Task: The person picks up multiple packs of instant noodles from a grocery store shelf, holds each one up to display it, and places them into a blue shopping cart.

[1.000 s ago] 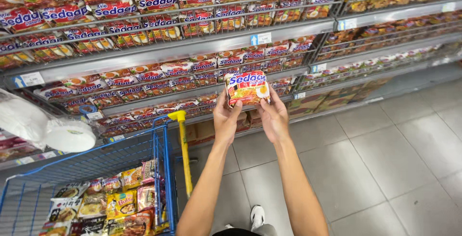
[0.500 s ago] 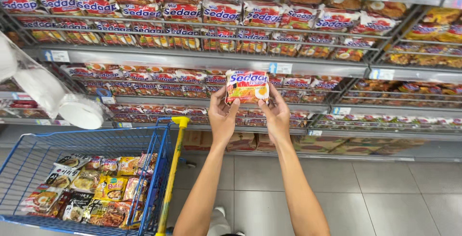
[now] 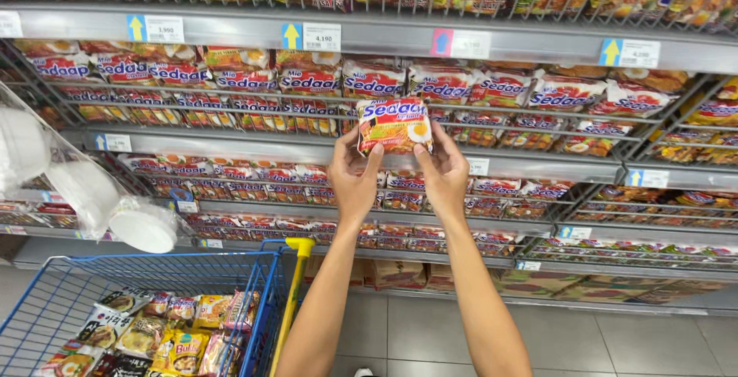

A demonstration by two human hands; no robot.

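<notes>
A noodle packet (image 3: 394,125) is held up high in front of the shelves (image 3: 346,150), between two bare hands. The left hand (image 3: 355,181) is placed at the packet's left edge, with the thumb on the front and the fingers curled round behind. The right hand (image 3: 443,173) is placed at the right edge in the same way. Both hands are partly closed, in a pinch on the packet, not in a fist.

The packet is found just above both hands, a little up and forward from the wrists. Its long side is laid across, from left to right, and its flat front is turned toward the camera. Neither hand is set nearer than the other; one end is held by each.

The packet is made of thin, shiny plastic. It is flat, soft and almost square, in red and orange with a picture of food. Many more packets like it are stacked in rows on the grey metal shelves behind. A blue wire cart (image 3: 92,288) with a yellow handle (image 3: 294,285) is seen low on the left, filled with other packets.
</notes>
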